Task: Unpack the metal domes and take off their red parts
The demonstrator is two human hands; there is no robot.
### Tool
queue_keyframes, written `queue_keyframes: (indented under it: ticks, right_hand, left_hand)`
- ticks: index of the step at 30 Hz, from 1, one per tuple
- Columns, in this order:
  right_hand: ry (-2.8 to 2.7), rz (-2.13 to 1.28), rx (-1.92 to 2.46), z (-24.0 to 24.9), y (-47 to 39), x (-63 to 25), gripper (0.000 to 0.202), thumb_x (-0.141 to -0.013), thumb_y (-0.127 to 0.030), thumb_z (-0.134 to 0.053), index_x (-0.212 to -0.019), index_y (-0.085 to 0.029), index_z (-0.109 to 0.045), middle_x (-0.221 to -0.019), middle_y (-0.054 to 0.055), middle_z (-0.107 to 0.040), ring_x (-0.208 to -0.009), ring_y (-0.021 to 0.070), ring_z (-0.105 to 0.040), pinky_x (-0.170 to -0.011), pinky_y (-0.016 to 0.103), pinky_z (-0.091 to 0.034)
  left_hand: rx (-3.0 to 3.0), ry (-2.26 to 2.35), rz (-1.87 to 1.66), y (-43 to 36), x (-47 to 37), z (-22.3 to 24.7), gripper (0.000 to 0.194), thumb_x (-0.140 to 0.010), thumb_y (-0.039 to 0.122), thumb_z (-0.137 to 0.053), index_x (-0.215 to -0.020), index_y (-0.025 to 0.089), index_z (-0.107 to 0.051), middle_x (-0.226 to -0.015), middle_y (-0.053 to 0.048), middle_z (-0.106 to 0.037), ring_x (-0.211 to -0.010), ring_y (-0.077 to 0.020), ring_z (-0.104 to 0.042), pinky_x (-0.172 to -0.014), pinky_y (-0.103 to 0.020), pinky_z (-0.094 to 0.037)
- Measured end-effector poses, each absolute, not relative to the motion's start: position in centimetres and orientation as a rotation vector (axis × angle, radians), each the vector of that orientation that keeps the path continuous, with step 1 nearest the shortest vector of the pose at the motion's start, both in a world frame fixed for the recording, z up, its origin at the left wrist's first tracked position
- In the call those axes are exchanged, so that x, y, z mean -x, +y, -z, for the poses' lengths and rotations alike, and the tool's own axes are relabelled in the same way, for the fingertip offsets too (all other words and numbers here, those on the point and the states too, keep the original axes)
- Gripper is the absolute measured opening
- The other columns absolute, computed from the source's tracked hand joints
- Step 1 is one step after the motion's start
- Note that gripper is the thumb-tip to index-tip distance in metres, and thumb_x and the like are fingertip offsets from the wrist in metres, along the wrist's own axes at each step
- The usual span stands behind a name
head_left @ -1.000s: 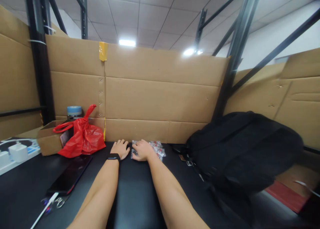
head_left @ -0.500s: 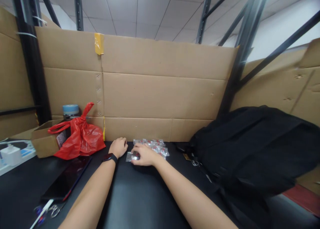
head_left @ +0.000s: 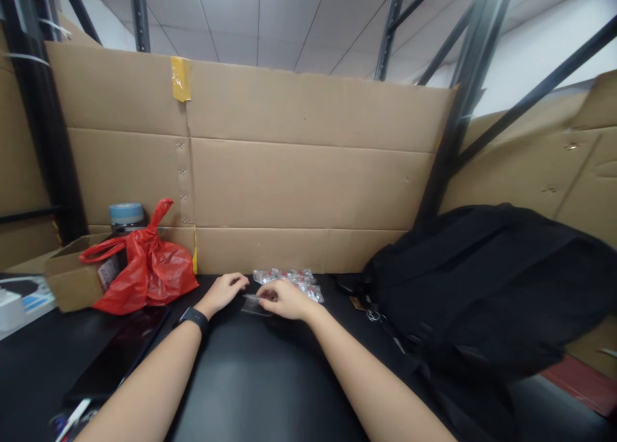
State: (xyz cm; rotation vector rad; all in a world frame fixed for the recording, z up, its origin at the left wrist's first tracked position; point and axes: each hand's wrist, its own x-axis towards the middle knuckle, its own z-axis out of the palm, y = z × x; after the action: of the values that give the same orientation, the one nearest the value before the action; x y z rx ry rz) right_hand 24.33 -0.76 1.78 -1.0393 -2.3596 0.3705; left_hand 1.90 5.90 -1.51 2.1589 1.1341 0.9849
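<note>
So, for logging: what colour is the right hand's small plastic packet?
The small plastic packet looks clear, in the head view.

Dark rack posts [head_left: 463, 111] and cardboard panels [head_left: 308, 182] suggest a warehouse-like workspace.

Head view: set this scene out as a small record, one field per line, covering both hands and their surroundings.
Right hand: pinching a clear packet
Left hand: near that packet, nothing visibly held
Beyond right hand: shiny packets
Left side: red bag, open box, phone
Right side: black backpack
Surface: black table
Back: cardboard wall
</note>
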Motion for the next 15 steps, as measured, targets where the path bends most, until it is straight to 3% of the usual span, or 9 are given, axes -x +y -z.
queue_keyframes:
  ticks: [3,7,10,15]
  right_hand:
    - [-2.246,-0.354,1.091,-1.7,-0.6,-24.4,0.023,-0.091,-0.021,-0.053,-0.097,-0.018,-0.075,-0.084,0.005,-0.076,-0.073,0.0171,-0.066,-0.07,0.025,-0.046]
    - [-2.16,-0.275,1.077,-1.5,0.1,-24.5,0.022,-0.091,-0.021,-0.054,-0.088,-0.018,-0.075,-0.089,0.007,-0.075,-0.081,0.0193,-0.066,-0.077,0.029,-0.048]
    - [-2.0,-0.417,1.024,-1.4,0.7,-24.6,0.019,-0.089,-0.026,-0.058,-0.086,-0.017,-0.075,-0.092,0.008,-0.075,-0.086,0.0214,-0.067,-0.08,0.032,-0.05]
    - [-1.626,-0.657,0.916,-1.5,1.2,-25.1,0.027,-0.079,-0.037,-0.068,-0.096,-0.016,-0.071,-0.075,0.003,-0.07,-0.069,0.0178,-0.065,-0.068,0.03,-0.053]
  left_hand:
    - [-2.053,0.932,-0.904,5.0,-2.0,1.3,0.041,-0.085,0.05,-0.06,-0.102,0.015,-0.07,-0.092,-0.007,-0.074,-0.085,-0.0194,-0.067,-0.081,-0.029,-0.051]
    - [-2.149,0.881,-0.783,3.4,-2.2,0.7,0.049,-0.069,0.041,-0.079,-0.11,0.016,-0.069,-0.094,-0.006,-0.074,-0.09,-0.0203,-0.067,-0.086,-0.029,-0.05]
    - [-2.211,0.901,-0.742,2.8,-2.4,0.4,0.057,-0.06,0.033,-0.085,-0.112,0.018,-0.069,-0.098,-0.005,-0.073,-0.092,-0.0213,-0.066,-0.087,-0.029,-0.049]
    - [-2.131,0.817,-0.693,3.1,-2.5,0.5,0.073,-0.056,0.027,-0.087,-0.124,0.016,-0.061,-0.101,-0.007,-0.074,-0.097,-0.0232,-0.067,-0.095,-0.034,-0.046]
